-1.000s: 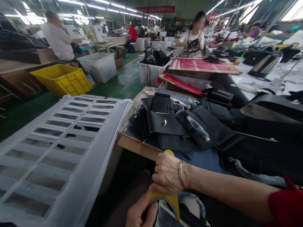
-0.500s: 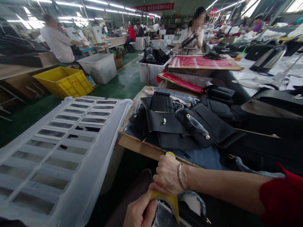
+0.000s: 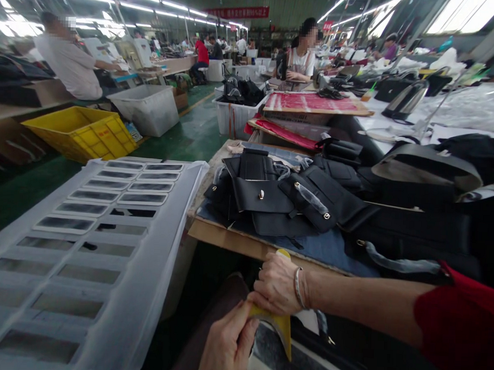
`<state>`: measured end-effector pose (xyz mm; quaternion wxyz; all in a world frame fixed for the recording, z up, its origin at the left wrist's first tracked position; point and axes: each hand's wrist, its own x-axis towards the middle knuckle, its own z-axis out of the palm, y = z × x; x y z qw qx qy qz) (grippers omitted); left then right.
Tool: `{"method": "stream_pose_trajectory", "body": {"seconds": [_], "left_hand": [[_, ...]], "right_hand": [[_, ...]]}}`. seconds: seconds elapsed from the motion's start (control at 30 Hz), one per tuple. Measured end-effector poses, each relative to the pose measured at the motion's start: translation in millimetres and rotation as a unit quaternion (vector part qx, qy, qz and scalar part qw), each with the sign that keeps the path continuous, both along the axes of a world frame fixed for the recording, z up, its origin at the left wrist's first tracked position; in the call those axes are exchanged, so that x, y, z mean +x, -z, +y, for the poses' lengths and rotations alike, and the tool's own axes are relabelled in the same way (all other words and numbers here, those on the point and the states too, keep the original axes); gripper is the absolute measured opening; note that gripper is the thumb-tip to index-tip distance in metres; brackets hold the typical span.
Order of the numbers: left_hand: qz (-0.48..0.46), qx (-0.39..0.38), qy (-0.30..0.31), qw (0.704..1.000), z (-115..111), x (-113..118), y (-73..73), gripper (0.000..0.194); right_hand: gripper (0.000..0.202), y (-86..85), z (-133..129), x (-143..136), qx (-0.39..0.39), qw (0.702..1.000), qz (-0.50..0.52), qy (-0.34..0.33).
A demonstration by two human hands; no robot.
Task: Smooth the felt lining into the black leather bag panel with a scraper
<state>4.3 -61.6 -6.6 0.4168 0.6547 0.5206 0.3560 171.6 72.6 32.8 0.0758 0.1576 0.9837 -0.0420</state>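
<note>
My right hand (image 3: 276, 283), with a bracelet at the wrist, is closed round a yellow tool (image 3: 283, 333) whose lower end flares into a concave curve. The tool's rounded top shows above the fist. Under it is a dark, shiny panel (image 3: 270, 345) with a pale border. My left hand (image 3: 227, 338) is closed at the panel's left edge, thumb and fingers pinching, its fingertips against my right hand and the tool. What lies inside this pinch is partly hidden. A black bag piece with a plastic-wrapped handle (image 3: 323, 323) lies just to the right.
A white slotted rack (image 3: 146, 278) with pale-rimmed dark panels stands left. Ahead, black bags (image 3: 266, 196) are piled on a cardboard-edged table (image 3: 224, 240). A yellow crate (image 3: 82, 133) and white bins stand on the floor. A co-worker (image 3: 302, 60) stands behind the red boards.
The view has turned slightly, shifting the surroundings left. My hands keep the same hold, with the tool slightly shifted over the panel. The co-worker at the back has lowered an arm.
</note>
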Motion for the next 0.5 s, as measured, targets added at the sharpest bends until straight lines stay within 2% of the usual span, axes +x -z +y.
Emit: {"method": "stream_pose_trajectory", "body": {"seconds": [0.13, 0.23, 0.3, 0.37, 0.43, 0.5], "left_hand": [[0.024, -0.014, 0.043, 0.999, 2, -2, -0.7, 0.046], [0.001, -0.011, 0.067, 0.998, 6, -2, -9.8, 0.047], [-0.06, -0.036, 0.072, 0.995, 9, -2, -18.7, 0.047], [-0.148, -0.094, 0.068, 0.982, 11, -3, -25.5, 0.046], [-0.232, -0.156, 0.061, 0.958, 14, -4, -26.7, 0.046], [-0.284, -0.206, 0.058, 0.935, 18, -5, -21.7, 0.043]], "right_hand": [[0.051, 0.0, -10, 7, -0.001, 1.0, 0.003, 0.022], [0.048, 1.9, -19, 12, 0.003, 0.999, 0.004, 0.053], [0.047, 3.1, -25, 15, 0.005, 0.997, 0.003, 0.074], [0.048, 3.3, -29, 18, 0.003, 0.996, 0.0, 0.089], [0.049, 2.7, -33, 20, -0.002, 0.995, -0.002, 0.098], [0.051, 1.8, -35, 22, -0.01, 0.994, -0.003, 0.105]]}}
